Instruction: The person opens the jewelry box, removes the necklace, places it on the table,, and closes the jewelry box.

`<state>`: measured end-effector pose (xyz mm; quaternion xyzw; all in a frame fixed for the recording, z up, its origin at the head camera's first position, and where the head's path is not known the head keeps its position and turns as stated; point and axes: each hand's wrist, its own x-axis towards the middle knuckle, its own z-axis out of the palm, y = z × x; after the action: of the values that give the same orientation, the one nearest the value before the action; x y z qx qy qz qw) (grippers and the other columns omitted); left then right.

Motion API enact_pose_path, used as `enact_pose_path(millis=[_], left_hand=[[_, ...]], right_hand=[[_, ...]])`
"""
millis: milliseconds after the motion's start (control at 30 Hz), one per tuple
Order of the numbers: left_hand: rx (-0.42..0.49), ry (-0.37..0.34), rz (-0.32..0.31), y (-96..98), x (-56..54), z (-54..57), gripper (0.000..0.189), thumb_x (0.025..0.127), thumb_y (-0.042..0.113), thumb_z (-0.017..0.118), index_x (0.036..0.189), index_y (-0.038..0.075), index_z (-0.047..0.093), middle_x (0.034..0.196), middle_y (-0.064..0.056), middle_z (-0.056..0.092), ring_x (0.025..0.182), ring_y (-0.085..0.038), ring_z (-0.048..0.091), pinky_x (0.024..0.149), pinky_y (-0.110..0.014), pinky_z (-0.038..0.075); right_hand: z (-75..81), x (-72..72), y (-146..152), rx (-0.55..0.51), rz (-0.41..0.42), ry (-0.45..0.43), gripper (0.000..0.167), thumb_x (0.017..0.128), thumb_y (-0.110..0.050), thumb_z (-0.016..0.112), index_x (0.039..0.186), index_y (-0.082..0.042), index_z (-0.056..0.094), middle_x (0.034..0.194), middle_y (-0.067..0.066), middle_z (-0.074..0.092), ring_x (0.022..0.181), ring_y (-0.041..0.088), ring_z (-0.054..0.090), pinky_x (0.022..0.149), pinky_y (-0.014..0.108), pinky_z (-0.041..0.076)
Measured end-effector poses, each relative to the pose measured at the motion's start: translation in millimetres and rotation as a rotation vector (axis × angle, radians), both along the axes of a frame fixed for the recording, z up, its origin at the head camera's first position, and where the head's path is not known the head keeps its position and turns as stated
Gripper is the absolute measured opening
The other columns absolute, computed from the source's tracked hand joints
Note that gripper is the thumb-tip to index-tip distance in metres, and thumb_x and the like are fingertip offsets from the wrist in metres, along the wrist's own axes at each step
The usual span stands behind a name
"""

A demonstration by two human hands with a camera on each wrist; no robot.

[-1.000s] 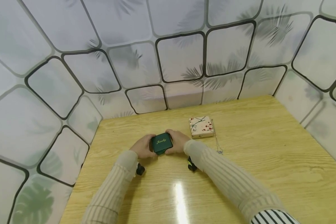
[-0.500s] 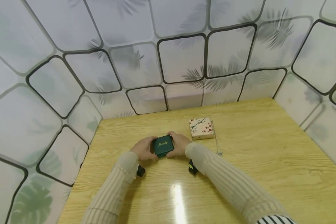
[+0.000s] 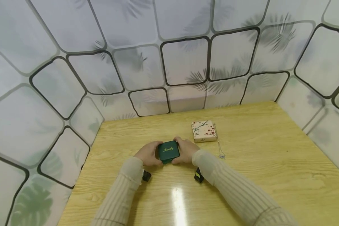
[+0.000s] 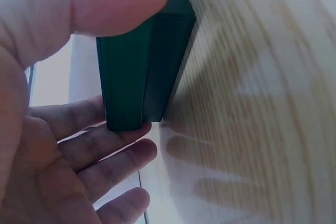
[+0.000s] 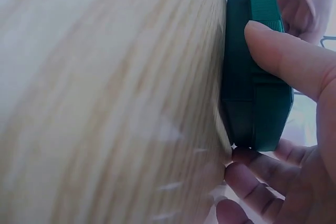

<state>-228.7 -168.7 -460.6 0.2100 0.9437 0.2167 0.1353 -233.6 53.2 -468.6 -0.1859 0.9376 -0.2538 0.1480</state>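
A dark green jewelry box (image 3: 169, 150) with gold "Jewelry" lettering on its lid sits on the wooden table, lid down over the base. My left hand (image 3: 149, 153) grips its left side, thumb at the near face and fingers at the far corner. On the opposite side, my right hand (image 3: 186, 150) holds it the same way. In the left wrist view the thumb overlaps the near side of the green box (image 4: 123, 82), with fingers curled by its far end. The right wrist view has the thumb pressed against the seam side of the box (image 5: 239, 56).
Behind and right of my right hand lies a cream box (image 3: 204, 131) with red blossoms and dark branches. A thin chain necklace (image 3: 219, 145) with a small pendant hangs from its right side onto the table (image 3: 260, 157). Patterned curtain-like walls (image 3: 186, 62) enclose the back and sides.
Both hands and the green box have shifted slightly right and toward me in the head view. The view itself has tilted a little; the cream box and necklace stay put.
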Motion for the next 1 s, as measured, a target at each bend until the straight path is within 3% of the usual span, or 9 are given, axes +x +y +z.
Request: enact_pose_path(millis=[367, 733, 1000], left_hand=[[0.027, 0.014, -0.023, 8.8, 9.5, 2.8, 0.093, 0.067, 0.027, 0.087, 0.145, 0.006, 0.040, 0.141, -0.011, 0.048, 0.126, -0.027, 0.048, 0.104, -0.042, 0.039], [0.053, -0.023, -0.041, 20.4, 21.6, 2.5, 0.095, 0.067, 0.030, 0.088, 0.146, 0.008, 0.039, 0.142, -0.009, 0.046, 0.127, -0.026, 0.047, 0.105, -0.042, 0.039], [0.066, -0.011, -0.047, 27.4, 24.5, 0.1, 0.093, 0.068, 0.028, 0.088, 0.145, 0.008, 0.039, 0.141, -0.009, 0.047, 0.126, -0.026, 0.047, 0.104, -0.041, 0.040]], right_hand=[[3.6, 10.4, 11, -0.021, -0.006, -0.005, 0.106, 0.066, -0.053, 0.085, 0.149, -0.018, 0.030, 0.128, 0.009, 0.055, 0.110, 0.024, 0.055, 0.089, 0.039, 0.046], [1.8, 26.1, 25, -0.078, -0.006, -0.006, 0.107, 0.065, -0.048, 0.087, 0.148, -0.012, 0.032, 0.128, 0.007, 0.056, 0.112, 0.022, 0.055, 0.094, 0.040, 0.045], [0.9, 31.1, 32, -0.082, -0.023, -0.003, 0.106, 0.064, -0.047, 0.088, 0.147, -0.011, 0.033, 0.127, 0.008, 0.056, 0.112, 0.022, 0.055, 0.094, 0.041, 0.045]])
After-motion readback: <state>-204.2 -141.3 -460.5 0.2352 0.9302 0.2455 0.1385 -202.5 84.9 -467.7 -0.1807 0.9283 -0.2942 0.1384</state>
